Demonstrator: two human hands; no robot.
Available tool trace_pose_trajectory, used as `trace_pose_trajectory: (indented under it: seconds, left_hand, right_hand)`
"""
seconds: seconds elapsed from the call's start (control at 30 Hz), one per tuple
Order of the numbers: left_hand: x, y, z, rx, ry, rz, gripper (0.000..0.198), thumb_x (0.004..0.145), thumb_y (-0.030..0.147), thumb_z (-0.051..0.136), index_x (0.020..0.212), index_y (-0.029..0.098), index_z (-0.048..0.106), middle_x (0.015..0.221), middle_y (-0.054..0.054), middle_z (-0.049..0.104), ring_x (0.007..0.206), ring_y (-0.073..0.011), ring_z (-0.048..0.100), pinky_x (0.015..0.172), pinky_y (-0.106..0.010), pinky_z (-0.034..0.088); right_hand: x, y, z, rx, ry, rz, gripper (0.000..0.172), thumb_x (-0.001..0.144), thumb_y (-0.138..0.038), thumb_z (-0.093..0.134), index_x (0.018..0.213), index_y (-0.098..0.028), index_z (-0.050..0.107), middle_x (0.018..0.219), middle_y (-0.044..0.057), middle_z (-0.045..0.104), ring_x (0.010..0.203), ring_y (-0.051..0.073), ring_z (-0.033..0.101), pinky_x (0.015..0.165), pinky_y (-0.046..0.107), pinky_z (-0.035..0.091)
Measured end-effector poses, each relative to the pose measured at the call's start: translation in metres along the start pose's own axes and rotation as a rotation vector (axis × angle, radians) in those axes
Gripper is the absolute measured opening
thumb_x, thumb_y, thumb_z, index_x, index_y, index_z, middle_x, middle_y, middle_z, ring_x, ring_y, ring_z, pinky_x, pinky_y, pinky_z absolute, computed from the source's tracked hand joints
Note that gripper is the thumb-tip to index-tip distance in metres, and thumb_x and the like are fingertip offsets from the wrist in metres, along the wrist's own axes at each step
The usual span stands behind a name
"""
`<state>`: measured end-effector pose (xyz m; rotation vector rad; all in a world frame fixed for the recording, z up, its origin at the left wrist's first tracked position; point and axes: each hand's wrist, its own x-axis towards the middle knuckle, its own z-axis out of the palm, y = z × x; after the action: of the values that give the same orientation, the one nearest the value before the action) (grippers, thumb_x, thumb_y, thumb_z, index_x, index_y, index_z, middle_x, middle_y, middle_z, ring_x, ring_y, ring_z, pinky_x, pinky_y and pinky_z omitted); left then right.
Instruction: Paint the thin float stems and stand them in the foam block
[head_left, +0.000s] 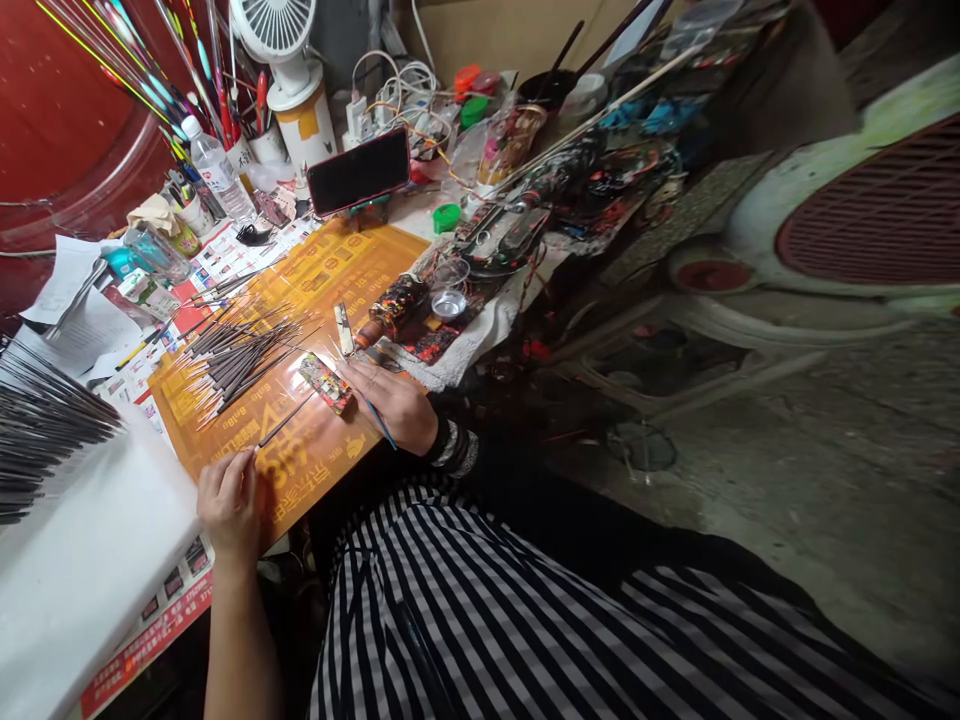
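Note:
My left hand point(229, 500) is closed at the near left edge of the orange sheet point(319, 465), its fingertips pinching the end of a thin dark stick point(283, 422). The stick points up and right toward a paint-stained block point(325, 383). Beside that block, my right hand point(394, 402) is closed around a thin blue-handled brush point(381, 425), whose tip end lies near the block. A small pale strip point(343, 330) lies just beyond the right fingers. Left of the block is a loose pile of dark thin sticks point(236, 360) with pale ends.
Many dark sticks point(52, 430) stand in white foam point(97, 560) at left. A phone point(360, 172) leans on a stand behind the sheet, near a white fan point(276, 35) and a bottle point(217, 170). Paint-covered cups and tools crowd the right side, by a stained cloth point(480, 335).

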<state>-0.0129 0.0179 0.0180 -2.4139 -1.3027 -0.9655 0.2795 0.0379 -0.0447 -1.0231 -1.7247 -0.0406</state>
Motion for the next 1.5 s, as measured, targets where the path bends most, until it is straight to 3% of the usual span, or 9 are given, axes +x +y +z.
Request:
trace_pose_trajectory:
  seconds: [0.23, 0.4, 0.53, 1.07, 1.5]
  left_hand:
    - [0.001, 0.003, 0.004, -0.001, 0.011, 0.046, 0.023, 0.09, 0.01, 0.067, 0.111, 0.02, 0.069, 0.095, -0.007, 0.072, 0.085, -0.0171, 0.062, 0.08, -0.031, 0.05]
    - [0.002, 0.005, 0.008, 0.008, 0.02, 0.047, 0.019, 0.09, 0.01, 0.067, 0.107, 0.019, 0.068, 0.092, -0.006, 0.072, 0.083, -0.0172, 0.062, 0.079, -0.032, 0.05]
    - [0.002, 0.005, 0.009, 0.007, 0.019, 0.036, 0.018, 0.09, 0.011, 0.067, 0.106, 0.02, 0.068, 0.092, -0.006, 0.072, 0.082, -0.017, 0.062, 0.078, -0.032, 0.05]
    - [-0.001, 0.005, 0.009, -0.023, 0.021, 0.0, 0.018, 0.092, 0.017, 0.064, 0.109, 0.022, 0.068, 0.094, -0.006, 0.071, 0.083, -0.0167, 0.064, 0.078, -0.033, 0.051]
    - [-0.001, 0.006, 0.009, -0.029, 0.026, 0.005, 0.018, 0.091, 0.014, 0.064, 0.108, 0.021, 0.069, 0.093, -0.007, 0.071, 0.082, -0.0173, 0.063, 0.078, -0.033, 0.05]
  right_hand:
    - [0.0, -0.003, -0.009, 0.017, 0.026, -0.012, 0.054, 0.1, -0.009, 0.045, 0.154, -0.013, 0.041, 0.137, 0.016, 0.065, 0.13, 0.024, 0.062, 0.11, 0.042, 0.055]
    - [-0.013, 0.01, -0.023, 0.009, 0.114, -0.145, 0.053, 0.098, -0.011, 0.049, 0.15, -0.018, 0.045, 0.117, 0.012, 0.074, 0.108, 0.022, 0.072, 0.091, 0.037, 0.064]
    - [-0.021, 0.02, -0.025, -0.04, 0.138, -0.192, 0.05, 0.097, -0.012, 0.05, 0.148, -0.015, 0.048, 0.106, 0.013, 0.076, 0.097, 0.022, 0.074, 0.084, 0.038, 0.065]
    - [-0.024, 0.022, -0.02, -0.013, 0.087, -0.157, 0.051, 0.098, -0.014, 0.05, 0.148, -0.015, 0.047, 0.11, 0.014, 0.074, 0.102, 0.023, 0.072, 0.087, 0.038, 0.063]
    - [-0.029, 0.025, -0.02, -0.036, 0.074, -0.128, 0.04, 0.099, -0.016, 0.049, 0.138, -0.017, 0.057, 0.107, 0.012, 0.075, 0.098, 0.022, 0.074, 0.086, 0.038, 0.064]
